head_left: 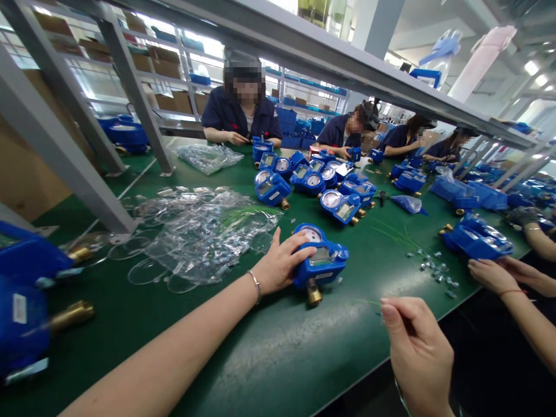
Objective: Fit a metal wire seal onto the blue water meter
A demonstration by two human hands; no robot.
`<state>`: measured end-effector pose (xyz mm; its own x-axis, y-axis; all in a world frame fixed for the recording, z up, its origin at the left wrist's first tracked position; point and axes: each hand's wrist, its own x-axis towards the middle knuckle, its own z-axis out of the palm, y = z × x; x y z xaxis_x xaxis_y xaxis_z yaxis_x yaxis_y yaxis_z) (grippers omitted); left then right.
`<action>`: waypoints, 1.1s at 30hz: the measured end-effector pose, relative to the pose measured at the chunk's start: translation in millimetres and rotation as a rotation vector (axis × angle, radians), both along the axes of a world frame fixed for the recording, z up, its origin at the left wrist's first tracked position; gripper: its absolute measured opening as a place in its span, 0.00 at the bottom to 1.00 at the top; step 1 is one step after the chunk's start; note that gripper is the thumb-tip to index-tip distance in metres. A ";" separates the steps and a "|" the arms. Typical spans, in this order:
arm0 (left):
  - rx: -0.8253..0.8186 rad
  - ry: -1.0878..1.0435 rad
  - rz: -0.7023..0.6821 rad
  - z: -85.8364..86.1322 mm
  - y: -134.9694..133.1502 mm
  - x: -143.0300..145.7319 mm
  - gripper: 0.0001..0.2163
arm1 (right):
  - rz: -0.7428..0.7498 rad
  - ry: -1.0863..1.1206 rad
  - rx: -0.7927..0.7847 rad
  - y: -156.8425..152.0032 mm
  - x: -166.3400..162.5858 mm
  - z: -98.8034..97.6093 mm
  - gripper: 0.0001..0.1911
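while the left hand point(278, 263) lies closed over the near blue water meter point(321, 260) at the centre of the green counter point(260, 347), the right hand point(417, 347) at 5 o'clock pinches something thin between fingertips, too fine to identify. small loose clips point(436, 272) lie at 3 o'clock, finished-looking meters point(313, 182) cluster at 12 o'clock. judging by this, the meter is seated but its fitting work seems barely begun. a neighbour's hands point(499, 275) work at 3 o'clock.

Plastic bags point(204, 231) on green table point(269, 359); co-workers' meters point(304, 179) beyond.
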<state>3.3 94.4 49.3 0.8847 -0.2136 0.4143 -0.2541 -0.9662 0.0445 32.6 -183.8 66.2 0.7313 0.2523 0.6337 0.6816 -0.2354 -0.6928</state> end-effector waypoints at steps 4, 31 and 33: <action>0.008 -0.189 0.211 -15.7 -49.3 5.2 0.25 | 0.001 -0.223 -0.098 0.4 3.8 6.8 0.03; -0.138 -0.385 0.259 -46.9 -62.3 0.7 0.24 | -0.099 -0.532 -0.667 7.8 19.7 10.0 0.05; -0.135 -0.387 0.259 -46.8 -62.4 0.7 0.24 | -0.098 -0.545 -0.676 8.7 20.1 10.1 0.05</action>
